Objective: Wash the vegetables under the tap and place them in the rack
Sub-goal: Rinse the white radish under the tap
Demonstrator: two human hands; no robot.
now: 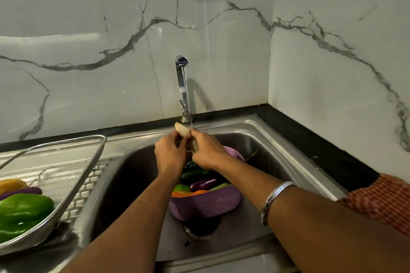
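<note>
A pale, smooth, oblong vegetable (183, 132) is sitting under the tap's (182, 86) thin stream, above the steel sink (261, 131). Below it, a purple perforated basket (206, 205) is holding aubergines and greens; at left, a wire-mesh rack (73, 175) is cradling a glossy green pepper (23, 210). Left hand (169, 154) and right hand (207, 152) are both gripping the vegetable, fingers curled.

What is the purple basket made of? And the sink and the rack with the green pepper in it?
The purple basket looks like matte plastic, moulded in a woven pattern with small holes. The sink looks like brushed stainless steel: grey, with soft reflections. The rack seems to be shiny metal with fine wire mesh; the green pepper lies in it.
</note>
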